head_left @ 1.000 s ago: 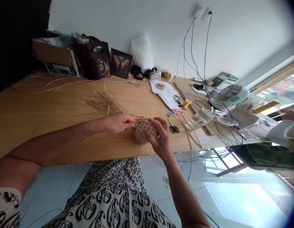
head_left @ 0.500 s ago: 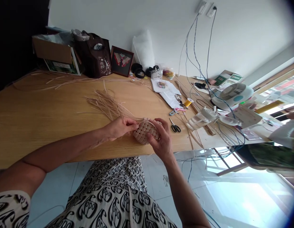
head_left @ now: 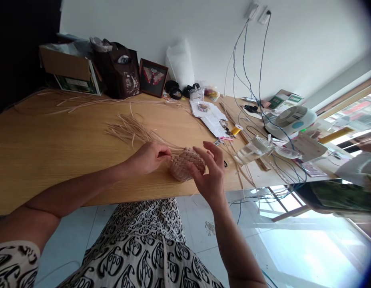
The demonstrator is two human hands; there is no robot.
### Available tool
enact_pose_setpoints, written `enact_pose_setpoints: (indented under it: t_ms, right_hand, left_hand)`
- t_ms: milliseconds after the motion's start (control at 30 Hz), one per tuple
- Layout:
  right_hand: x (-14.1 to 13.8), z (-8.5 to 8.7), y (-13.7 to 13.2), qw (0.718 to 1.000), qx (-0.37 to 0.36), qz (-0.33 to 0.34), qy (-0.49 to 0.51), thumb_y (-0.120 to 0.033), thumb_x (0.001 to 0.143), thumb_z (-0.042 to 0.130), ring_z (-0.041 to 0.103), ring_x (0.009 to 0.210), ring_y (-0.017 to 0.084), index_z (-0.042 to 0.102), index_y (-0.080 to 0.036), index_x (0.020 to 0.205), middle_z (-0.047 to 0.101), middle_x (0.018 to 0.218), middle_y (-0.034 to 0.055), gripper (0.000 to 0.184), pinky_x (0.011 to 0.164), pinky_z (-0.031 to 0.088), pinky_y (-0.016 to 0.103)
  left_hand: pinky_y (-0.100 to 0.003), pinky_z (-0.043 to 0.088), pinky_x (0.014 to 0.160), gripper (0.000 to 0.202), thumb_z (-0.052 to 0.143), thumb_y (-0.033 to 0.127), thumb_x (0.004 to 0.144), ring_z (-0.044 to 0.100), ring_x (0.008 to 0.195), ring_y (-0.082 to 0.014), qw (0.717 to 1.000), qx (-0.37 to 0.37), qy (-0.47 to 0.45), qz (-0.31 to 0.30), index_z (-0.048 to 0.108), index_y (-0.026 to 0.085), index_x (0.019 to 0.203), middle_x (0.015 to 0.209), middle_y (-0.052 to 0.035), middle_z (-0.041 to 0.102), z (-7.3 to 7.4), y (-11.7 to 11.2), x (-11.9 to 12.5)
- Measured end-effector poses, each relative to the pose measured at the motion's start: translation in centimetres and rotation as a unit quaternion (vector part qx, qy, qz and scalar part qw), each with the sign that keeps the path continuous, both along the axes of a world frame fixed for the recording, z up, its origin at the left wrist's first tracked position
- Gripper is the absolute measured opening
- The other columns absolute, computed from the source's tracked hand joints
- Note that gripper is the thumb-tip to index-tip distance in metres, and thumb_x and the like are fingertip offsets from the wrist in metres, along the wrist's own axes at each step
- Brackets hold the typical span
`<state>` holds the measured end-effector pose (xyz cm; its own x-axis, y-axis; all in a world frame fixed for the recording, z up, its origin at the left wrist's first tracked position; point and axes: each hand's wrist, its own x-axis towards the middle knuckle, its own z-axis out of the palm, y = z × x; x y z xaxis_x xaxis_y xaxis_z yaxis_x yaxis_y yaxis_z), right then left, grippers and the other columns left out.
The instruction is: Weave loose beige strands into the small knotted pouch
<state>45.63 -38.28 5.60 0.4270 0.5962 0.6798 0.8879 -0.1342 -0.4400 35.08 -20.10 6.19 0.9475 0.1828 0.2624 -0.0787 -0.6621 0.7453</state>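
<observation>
Right hand (head_left: 211, 176) opened; left hand (head_left: 148, 158) pinches woven basket (head_left: 185, 166), lengthwise left-right

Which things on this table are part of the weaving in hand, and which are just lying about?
In use: woven piece; loose strips fanning from it; left hand pinching them at its edge; right hand open beside it.
Lying about: yellow spool; papers; framed picture; brown bag; cardboard box; white fan.
</observation>
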Motion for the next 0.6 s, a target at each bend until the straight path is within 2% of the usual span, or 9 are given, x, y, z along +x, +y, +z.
enact_pose_setpoints:
  t_ms: [133,267,433,600]
  right_hand:
    - [-1.0,2.1,1.7,0.988,-0.128,0.028,-0.081,-0.027,0.083,0.057,0.041,0.116,0.029,0.066,-0.03,0.095,0.047,0.124,0.0048,0.015,0.094,0.037,0.051]
    - [-0.3,3.2,3.0,0.968,-0.223,0.064,-0.095,-0.027,0.084,0.056,0.046,0.108,0.028,0.068,-0.024,0.086,0.053,0.115,0.0075,0.013,0.088,0.041,0.047]
    - [0.7,3.5,2.8,0.963,-0.237,0.09,-0.092,-0.025,0.085,0.052,0.048,0.104,0.024,0.068,-0.022,0.087,0.054,0.112,0.0072,0.017,0.085,0.042,0.042]
    - [0.9,3.1,2.6,0.965,-0.223,0.088,-0.105,-0.027,0.085,0.054,0.045,0.101,0.024,0.069,-0.022,0.08,0.054,0.108,0.0061,0.016,0.084,0.04,0.041]
  left_hand:
    - [-0.024,0.043,0.063,0.025,0.044,0.027,0.086,0.059,0.069,-0.0129,0.997,0.067,-0.045,-0.004,0.065,0.015,0.089,0.078,-0.0034,0.068,-0.1,-0.8,-0.2]
    - [-0.024,0.044,0.068,0.028,0.038,0.025,0.09,0.061,0.074,-0.0128,0.986,0.14,-0.089,-0.021,0.061,0.016,0.101,0.086,-0.0049,0.068,-0.5,-0.9,-0.4]
    - [-0.024,0.045,0.071,0.027,0.039,0.026,0.09,0.063,0.079,-0.0137,0.979,0.171,-0.109,-0.027,0.06,0.017,0.105,0.091,-0.006,0.069,-1.0,-0.3,-0.1]
    - [-0.024,0.043,0.065,0.026,0.043,0.029,0.088,0.062,0.07,-0.0139,0.978,0.186,-0.094,-0.03,0.063,0.019,0.101,0.079,-0.004,0.069,-1.4,0.4,0.5]
